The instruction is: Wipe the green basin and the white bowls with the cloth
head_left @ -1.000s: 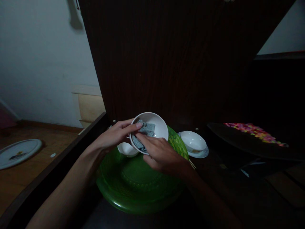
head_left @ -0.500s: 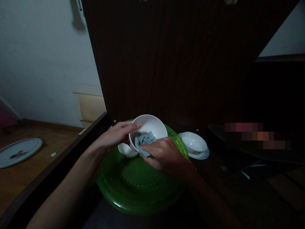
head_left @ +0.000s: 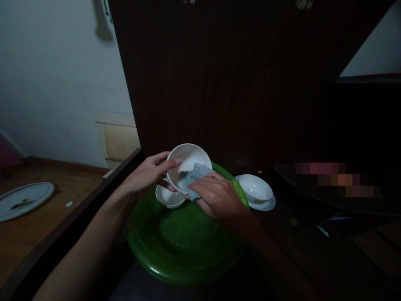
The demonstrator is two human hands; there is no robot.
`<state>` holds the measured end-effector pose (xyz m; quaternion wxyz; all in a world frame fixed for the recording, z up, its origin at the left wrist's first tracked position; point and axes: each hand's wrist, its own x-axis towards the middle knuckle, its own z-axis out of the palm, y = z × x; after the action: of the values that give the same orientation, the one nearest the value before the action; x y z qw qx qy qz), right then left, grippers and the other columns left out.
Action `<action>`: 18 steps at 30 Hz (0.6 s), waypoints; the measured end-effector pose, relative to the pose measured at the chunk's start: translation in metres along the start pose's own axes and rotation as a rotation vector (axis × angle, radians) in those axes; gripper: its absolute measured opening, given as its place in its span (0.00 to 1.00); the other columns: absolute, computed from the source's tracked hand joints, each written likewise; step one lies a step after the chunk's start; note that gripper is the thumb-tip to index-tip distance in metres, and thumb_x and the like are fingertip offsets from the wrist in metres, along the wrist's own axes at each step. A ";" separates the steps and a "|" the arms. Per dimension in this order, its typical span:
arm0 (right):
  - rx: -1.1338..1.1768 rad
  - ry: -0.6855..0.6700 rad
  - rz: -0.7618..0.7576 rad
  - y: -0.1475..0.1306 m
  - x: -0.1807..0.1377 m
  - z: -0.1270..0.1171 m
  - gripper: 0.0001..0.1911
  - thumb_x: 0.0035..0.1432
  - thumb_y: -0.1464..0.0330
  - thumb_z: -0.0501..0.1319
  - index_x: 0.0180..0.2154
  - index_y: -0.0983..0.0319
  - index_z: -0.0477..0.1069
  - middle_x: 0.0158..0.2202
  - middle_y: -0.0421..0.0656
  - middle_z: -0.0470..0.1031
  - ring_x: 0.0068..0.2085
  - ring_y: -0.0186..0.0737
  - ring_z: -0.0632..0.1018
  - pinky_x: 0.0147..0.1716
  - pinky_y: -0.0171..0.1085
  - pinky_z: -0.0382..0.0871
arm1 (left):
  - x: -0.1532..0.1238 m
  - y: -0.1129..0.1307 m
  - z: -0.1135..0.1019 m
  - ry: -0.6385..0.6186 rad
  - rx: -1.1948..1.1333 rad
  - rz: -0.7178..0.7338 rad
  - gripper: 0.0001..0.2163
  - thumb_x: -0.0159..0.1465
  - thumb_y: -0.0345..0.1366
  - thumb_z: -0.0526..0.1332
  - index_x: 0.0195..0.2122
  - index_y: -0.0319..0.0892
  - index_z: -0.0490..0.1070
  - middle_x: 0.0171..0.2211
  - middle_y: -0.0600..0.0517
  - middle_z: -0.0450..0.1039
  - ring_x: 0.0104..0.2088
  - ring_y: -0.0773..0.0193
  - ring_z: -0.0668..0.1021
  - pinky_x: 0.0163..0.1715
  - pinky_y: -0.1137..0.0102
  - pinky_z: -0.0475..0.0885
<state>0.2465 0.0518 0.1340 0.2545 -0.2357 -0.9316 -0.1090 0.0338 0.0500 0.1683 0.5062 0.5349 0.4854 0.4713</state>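
My left hand grips a white bowl by its left side, the thumb over the rim. The bowl is tilted, its open side towards me. In my right hand a grey-blue cloth is pinched against the bowl's lower right rim, partly inside it. Both hands are above a large green basin. Inside the basin, below the held bowl, a second white bowl sits at the back left, partly covered by my left fingers.
Right of the basin, a white bowl rests on a patterned plate. A dark wooden panel rises behind. A raised dark edge runs along the left. Beyond it, a whitish oval lid or tray lies on the wooden floor.
The held bowl has shifted slightly up and left with my left hand. The cloth has moved from inside the bowl to its lower right rim and is more spread out.
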 end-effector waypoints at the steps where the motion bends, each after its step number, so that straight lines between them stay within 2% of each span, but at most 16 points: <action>1: 0.030 -0.002 0.013 0.000 -0.001 0.001 0.11 0.56 0.77 0.59 0.40 0.63 0.76 0.38 0.45 0.82 0.39 0.44 0.80 0.43 0.42 0.69 | 0.000 0.000 0.001 0.006 -0.004 -0.009 0.20 0.56 0.45 0.71 0.46 0.41 0.76 0.33 0.49 0.77 0.28 0.62 0.78 0.22 0.69 0.78; 5: 0.184 0.003 0.055 -0.002 -0.005 0.006 0.19 0.57 0.77 0.56 0.49 0.64 0.75 0.47 0.48 0.81 0.47 0.45 0.80 0.49 0.44 0.72 | -0.002 -0.002 0.007 0.000 0.005 -0.003 0.18 0.57 0.46 0.70 0.45 0.42 0.76 0.32 0.50 0.76 0.27 0.63 0.78 0.21 0.71 0.77; 10: 0.362 0.039 0.032 -0.009 -0.003 0.010 0.28 0.58 0.78 0.52 0.60 0.71 0.66 0.57 0.55 0.74 0.57 0.47 0.76 0.55 0.46 0.72 | -0.002 -0.006 0.013 0.013 -0.014 0.000 0.22 0.57 0.48 0.70 0.49 0.41 0.75 0.30 0.52 0.73 0.27 0.65 0.76 0.20 0.73 0.77; 13: 0.382 0.021 0.026 -0.012 0.000 0.009 0.32 0.57 0.79 0.50 0.64 0.74 0.60 0.59 0.59 0.72 0.58 0.49 0.76 0.56 0.47 0.73 | -0.002 -0.005 0.016 0.006 -0.006 -0.003 0.24 0.55 0.47 0.71 0.49 0.42 0.74 0.33 0.51 0.74 0.29 0.64 0.76 0.21 0.73 0.77; 15: 0.379 -0.014 0.080 -0.013 0.000 0.009 0.34 0.56 0.79 0.51 0.65 0.75 0.57 0.59 0.60 0.71 0.57 0.50 0.77 0.55 0.47 0.74 | -0.003 -0.003 0.017 -0.011 0.011 -0.013 0.24 0.55 0.46 0.72 0.50 0.42 0.74 0.34 0.51 0.75 0.30 0.63 0.77 0.22 0.72 0.77; 18: 0.388 0.007 0.143 -0.011 -0.001 0.007 0.35 0.56 0.78 0.54 0.66 0.73 0.56 0.61 0.59 0.69 0.59 0.50 0.75 0.57 0.48 0.72 | -0.005 0.000 0.017 -0.036 0.021 -0.020 0.24 0.55 0.46 0.71 0.50 0.43 0.73 0.34 0.51 0.76 0.32 0.60 0.79 0.24 0.70 0.78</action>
<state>0.2389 0.0447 0.1263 0.3054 -0.2472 -0.9152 0.0900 0.0505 0.0433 0.1674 0.5137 0.5438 0.4864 0.4515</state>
